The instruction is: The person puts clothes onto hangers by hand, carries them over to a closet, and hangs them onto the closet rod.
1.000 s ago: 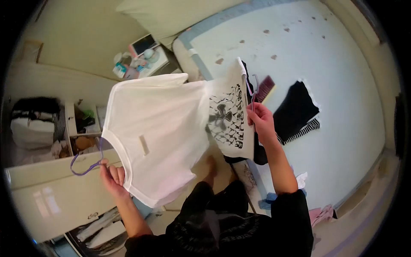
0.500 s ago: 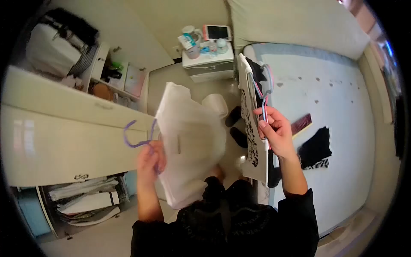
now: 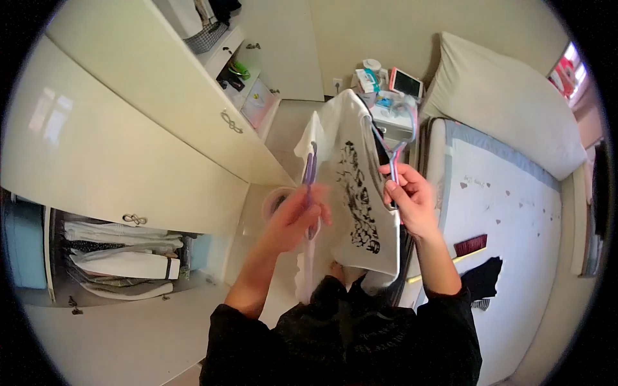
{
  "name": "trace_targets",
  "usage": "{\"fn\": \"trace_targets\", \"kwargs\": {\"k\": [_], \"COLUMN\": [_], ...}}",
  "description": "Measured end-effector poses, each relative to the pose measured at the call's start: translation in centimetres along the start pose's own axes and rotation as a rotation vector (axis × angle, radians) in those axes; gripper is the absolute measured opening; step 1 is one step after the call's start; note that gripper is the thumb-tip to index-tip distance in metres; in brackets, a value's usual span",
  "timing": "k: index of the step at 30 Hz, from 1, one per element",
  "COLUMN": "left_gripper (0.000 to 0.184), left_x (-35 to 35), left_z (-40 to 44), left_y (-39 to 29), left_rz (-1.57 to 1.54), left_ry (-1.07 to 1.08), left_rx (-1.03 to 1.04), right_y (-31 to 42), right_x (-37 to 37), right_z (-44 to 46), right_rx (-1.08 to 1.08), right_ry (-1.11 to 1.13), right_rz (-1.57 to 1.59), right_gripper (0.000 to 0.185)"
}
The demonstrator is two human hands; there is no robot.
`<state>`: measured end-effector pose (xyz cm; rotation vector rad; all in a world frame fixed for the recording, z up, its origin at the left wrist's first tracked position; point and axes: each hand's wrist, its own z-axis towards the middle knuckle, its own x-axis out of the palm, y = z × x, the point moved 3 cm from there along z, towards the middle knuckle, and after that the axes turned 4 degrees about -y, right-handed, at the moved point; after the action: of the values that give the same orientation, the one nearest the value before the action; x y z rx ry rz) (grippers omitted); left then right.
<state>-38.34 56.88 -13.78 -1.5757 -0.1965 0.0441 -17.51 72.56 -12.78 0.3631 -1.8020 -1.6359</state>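
My left hand (image 3: 296, 217), slightly blurred, is closed on a purple hanger (image 3: 311, 168) with a plain white shirt (image 3: 308, 270) hanging from it, seen nearly edge-on. Just to its right, my right hand (image 3: 412, 196) pinches the necks of pink and blue hangers (image 3: 394, 154). From these hangs a white shirt with a black print (image 3: 357, 199), with dark cloth behind it. The printed shirt's front faces the plain shirt, and a narrow gap lies between my two hands.
White wardrobe doors (image 3: 129, 128) fill the left, above an open drawer of folded clothes (image 3: 122, 257). A cluttered nightstand (image 3: 386, 116) stands ahead. On the bed (image 3: 508, 238) at right lie a brush (image 3: 470, 245) and black clothing (image 3: 481, 278).
My left hand has moved right with the plain shirt, which has turned edge-on beside the printed one. The view has swung, bringing the wardrobe doors further in.
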Motion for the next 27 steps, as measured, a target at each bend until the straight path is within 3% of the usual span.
{"fn": "trace_targets", "kwargs": {"k": [3, 6, 13, 19, 25, 27], "left_gripper": [0.039, 0.038, 0.037, 0.039, 0.039, 0.038], "left_x": [-0.1, 0.0, -0.4, -0.7, -0.6, -0.8], "left_z": [1.2, 1.7, 2.7, 3.4, 5.3, 6.0], "left_y": [-1.6, -3.3, -2.8, -3.8, -3.9, -4.8], "left_rz": [-0.014, -0.030, 0.013, -0.033, -0.395, -0.260], "left_ry": [-0.166, -0.218, -0.284, -0.284, -0.310, -0.343], "left_rx": [0.093, 0.061, 0.168, 0.227, 0.203, 0.220], "right_y": [-0.6, -0.8, 0.9, 2.1, 2.8, 3.2], "right_x": [3.0, 5.6, 10.4, 11.5, 11.4, 11.4], "right_z": [1.5, 2.3, 3.5, 3.8, 5.7, 6.5], "right_rx": [-0.031, -0.060, -0.397, -0.379, -0.488, -0.491], "right_ry": [0.071, 0.126, 0.256, 0.277, 0.245, 0.236], "right_rz": [-0.006, -0.026, -0.277, -0.244, -0.420, -0.408], "right_gripper": [0.028, 0.029, 0.029, 0.028, 0.028, 0.025]}}
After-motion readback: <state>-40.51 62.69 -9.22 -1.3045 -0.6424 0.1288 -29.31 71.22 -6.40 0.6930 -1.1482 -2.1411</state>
